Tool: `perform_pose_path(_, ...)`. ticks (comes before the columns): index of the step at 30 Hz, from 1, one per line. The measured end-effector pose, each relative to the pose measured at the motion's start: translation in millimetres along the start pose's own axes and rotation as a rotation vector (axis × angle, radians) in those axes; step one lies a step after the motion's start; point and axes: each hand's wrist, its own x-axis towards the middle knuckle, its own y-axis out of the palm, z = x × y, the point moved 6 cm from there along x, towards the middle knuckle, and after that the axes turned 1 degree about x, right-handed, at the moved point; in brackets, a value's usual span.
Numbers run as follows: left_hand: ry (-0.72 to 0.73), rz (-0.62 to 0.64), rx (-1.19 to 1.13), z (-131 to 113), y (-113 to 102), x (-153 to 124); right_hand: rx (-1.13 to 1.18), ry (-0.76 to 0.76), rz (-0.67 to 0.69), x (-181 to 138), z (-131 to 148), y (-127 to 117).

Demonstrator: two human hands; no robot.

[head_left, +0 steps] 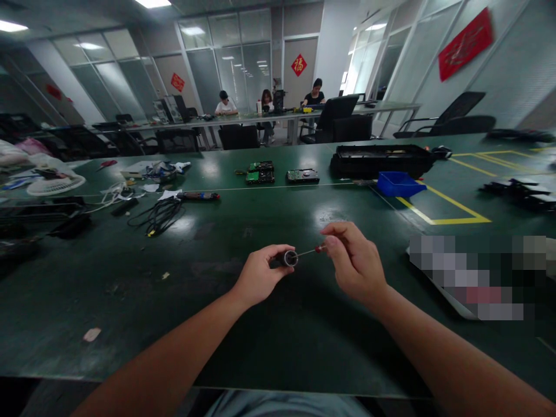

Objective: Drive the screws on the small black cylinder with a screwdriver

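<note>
- The left hand (259,273) grips a dark tube (284,258), held above the green table (269,347) between both hands, well inside the near edge.
- The right hand (355,260) pinches a red-handled screwdriver (319,248), its tip at the tube's open end; depth cannot be told.
- Tabletop stretches from the hands to the hard drive (303,175), well beyond.
- Blocky blur masks the white-edged item (452,278) at right.
</note>
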Motion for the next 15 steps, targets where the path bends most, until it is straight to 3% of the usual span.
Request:
perform_pose_path(7, 0.0, -0.024, 0.081, 0, -3, 0, 0.034, 0.038, 0.101, 2, -9, 6)
perform_pose_path(15, 0.013, -0.048, 0.04, 0, -8, 2, 0.142, 0.149, 0.045, 1, -15, 8)
